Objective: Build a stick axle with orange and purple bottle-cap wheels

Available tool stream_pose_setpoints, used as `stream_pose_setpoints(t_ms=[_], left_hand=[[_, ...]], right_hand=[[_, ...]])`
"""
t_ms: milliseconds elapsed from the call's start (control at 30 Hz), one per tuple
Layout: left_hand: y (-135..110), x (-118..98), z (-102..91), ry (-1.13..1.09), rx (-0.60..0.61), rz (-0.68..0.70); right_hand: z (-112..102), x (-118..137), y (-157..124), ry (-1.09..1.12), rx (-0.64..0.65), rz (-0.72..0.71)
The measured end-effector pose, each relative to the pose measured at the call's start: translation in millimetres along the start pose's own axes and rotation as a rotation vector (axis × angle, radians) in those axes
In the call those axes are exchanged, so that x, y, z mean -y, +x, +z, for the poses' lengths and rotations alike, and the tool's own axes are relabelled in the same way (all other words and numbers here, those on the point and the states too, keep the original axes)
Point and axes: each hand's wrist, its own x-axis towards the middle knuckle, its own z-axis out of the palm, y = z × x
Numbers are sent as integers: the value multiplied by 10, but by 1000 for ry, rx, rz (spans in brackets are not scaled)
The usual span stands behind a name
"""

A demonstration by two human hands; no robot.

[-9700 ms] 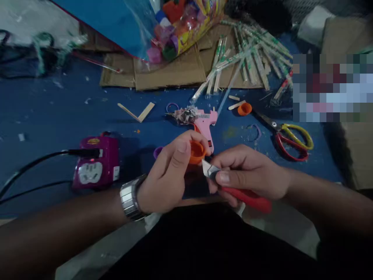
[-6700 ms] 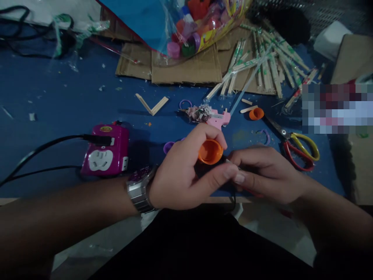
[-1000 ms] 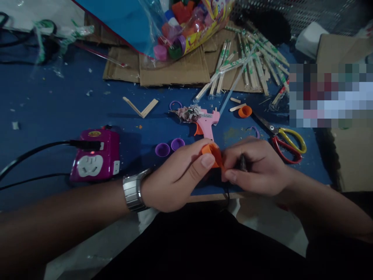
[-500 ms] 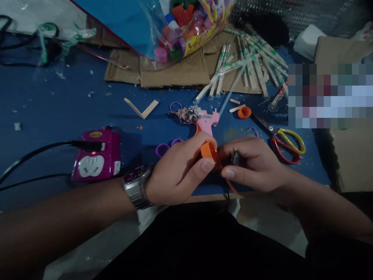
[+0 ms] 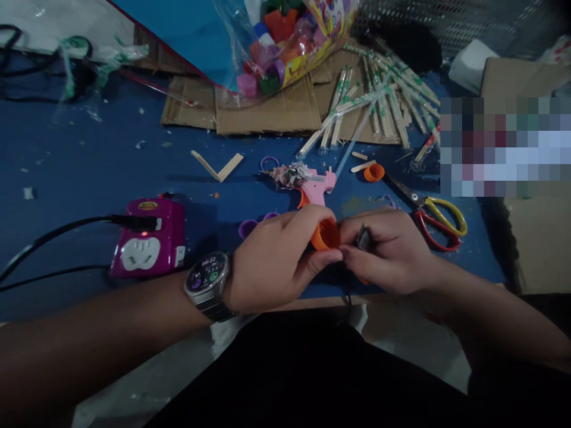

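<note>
While in two hands (image 5: 270, 264) (image 5: 395, 255), one cup (image 5: 327, 234), one blade (image 5: 363, 238)

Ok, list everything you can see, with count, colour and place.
Held cap: one, orange, left hand
Tool: one, dark, mostly hidden, right hand
Other caps: two, purple, beyond left hand
Glue gun: one, pink, beyond hands
Rings: two, purple, near glue gun and right hand
Scissors: one, red-yellow, right
Loose cap: one, orange, by scissors
Loose sticks: several, pale, either side of glue gun
Wrapped sticks: many, pale-green, back right
Cardboard: several, brown, back and right
Bag: one, clear-yellow, back, holding coloured pieces
Sheet: one, blue, top
Adapter: one, magenta, left
Cables: several, black, left
Wrapping: some, green-clear, upper left
Table: one, blue, underneath
Watch: one, dark, left wrist
Clothing: unclear count, black, bottom
Hands: two, bare, front centre
</note>
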Motion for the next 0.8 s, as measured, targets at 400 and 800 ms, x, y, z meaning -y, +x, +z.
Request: stream_pose_setpoints(t_ms=[400, 800], left_hand=[[-11, -37, -91, -642, 189, -133], [-13, 24, -65, -351, 66, -10]], right_hand=[[-49, -3, -38, 108, 162, -143], [-82, -2, 11, 43, 89, -76]])
